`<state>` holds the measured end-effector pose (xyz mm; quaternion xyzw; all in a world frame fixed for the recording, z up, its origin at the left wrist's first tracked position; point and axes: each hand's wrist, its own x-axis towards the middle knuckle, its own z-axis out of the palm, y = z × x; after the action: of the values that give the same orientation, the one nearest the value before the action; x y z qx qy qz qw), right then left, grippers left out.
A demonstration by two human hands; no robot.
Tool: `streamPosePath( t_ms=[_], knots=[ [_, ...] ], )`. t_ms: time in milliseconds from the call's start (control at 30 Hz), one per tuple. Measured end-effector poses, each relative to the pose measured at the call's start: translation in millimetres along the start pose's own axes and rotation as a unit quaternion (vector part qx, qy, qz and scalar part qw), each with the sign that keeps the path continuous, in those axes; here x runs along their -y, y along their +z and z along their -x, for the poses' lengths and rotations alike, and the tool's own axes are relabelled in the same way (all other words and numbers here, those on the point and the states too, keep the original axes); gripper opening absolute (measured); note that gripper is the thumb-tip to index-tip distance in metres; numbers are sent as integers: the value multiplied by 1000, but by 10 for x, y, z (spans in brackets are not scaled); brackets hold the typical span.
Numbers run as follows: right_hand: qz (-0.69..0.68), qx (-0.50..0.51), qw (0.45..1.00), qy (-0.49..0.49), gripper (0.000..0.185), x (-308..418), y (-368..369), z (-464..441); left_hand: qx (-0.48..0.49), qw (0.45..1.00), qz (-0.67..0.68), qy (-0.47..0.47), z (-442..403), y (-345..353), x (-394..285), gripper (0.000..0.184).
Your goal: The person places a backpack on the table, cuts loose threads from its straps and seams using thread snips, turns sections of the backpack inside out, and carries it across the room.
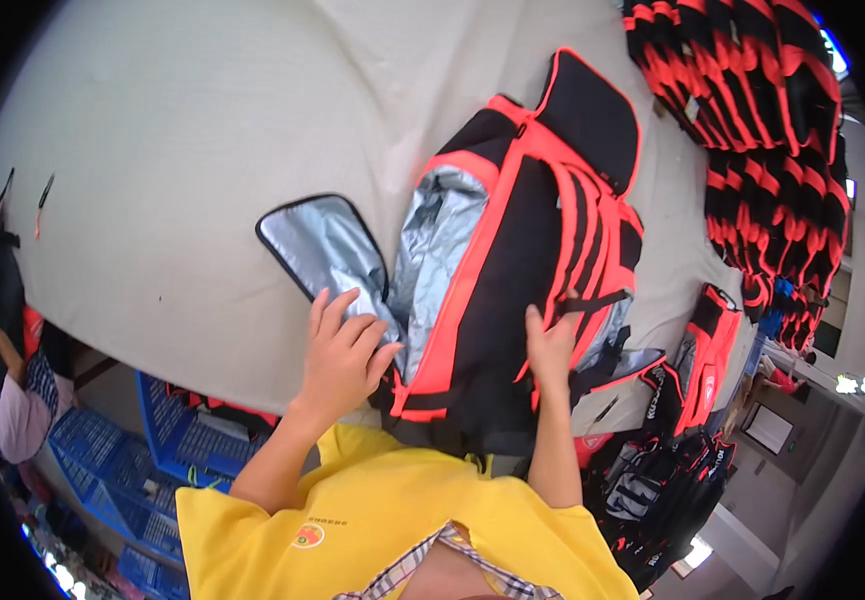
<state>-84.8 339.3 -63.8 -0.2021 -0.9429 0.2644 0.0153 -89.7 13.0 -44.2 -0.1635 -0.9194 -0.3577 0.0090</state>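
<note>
A black and orange-red backpack (497, 290) lies on the pale cloth-covered table in front of me, its side opening showing a silver lining (440, 225). A silver-lined flap (327, 240) with black edging is folded out to the left. My left hand (344, 350) is over the lower end of this flap, fingers spread and apart. My right hand (552, 345) is at the backpack's right side, its fingers curled around the edge near a black strap (597, 302); part of the fingers is hidden. A black panel (592, 120) with orange-red trim lies folded out at the top.
Stacks of black and orange-red bags (742, 80) stand at the upper right. Another bag (707, 355) lies at the table's right edge, with black bags (652, 500) below. Blue crates (117, 470) stand lower left. Another person's arm (2, 345) shows at far left.
</note>
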Motion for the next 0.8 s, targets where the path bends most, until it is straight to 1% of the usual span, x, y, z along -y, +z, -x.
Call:
streamPosePath(
  t_ms=[33,67,133,167,200,233,267,300,333,367,400,467,500,600,633,667,700,767,800],
  knots=[
    [-17,6,999,29,72,47,14,-11,23,999,-28,4,-18,-65,30,31],
    [-35,15,997,61,72,83,24,2,15,999,-28,10,-85,-71,41,31],
    [-22,10,998,56,72,144,16,-14,-128,982,-73,-122,-165,-64,49,53],
    [7,-2,999,52,72,118,43,-11,-151,968,-73,-185,-126,5,142,66],
    [33,-6,998,46,72,112,100,12,-153,965,-81,-195,-126,108,221,66],
    [39,-14,999,33,72,99,129,26,-231,933,108,-254,-134,205,320,64],
    [69,-25,997,31,71,-5,200,53,-312,857,279,-300,-89,268,453,62],
    [79,-19,996,28,71,20,200,61,-315,805,364,-346,6,348,582,56],
    [100,-40,994,-9,69,-113,256,62,-318,743,448,-382,87,400,679,51],
    [86,-26,996,5,68,-34,236,36,-306,674,546,-393,119,397,750,47],
    [78,-25,996,22,68,95,212,40,-286,593,642,-393,143,400,783,43],
    [64,-18,997,37,68,103,216,30,-284,557,690,-366,151,389,774,34],
    [64,-8,997,37,68,119,206,40,-280,539,710,-356,144,359,751,34],
    [66,-10,997,35,67,174,224,25,-271,523,729,-349,146,353,751,35],
    [66,-10,997,27,67,179,223,27,-260,536,724,-347,170,380,776,42],
    [66,-12,998,19,66,178,213,20,-258,534,726,-348,165,392,793,42],
    [72,-12,997,22,66,121,199,22,-261,542,719,-347,170,409,794,43],
    [79,-21,997,-14,67,-7,237,11,-262,549,715,-346,169,423,781,43],
    [80,-23,996,-14,67,-16,268,-6,-263,559,708,-343,152,411,786,43]
  ],
)
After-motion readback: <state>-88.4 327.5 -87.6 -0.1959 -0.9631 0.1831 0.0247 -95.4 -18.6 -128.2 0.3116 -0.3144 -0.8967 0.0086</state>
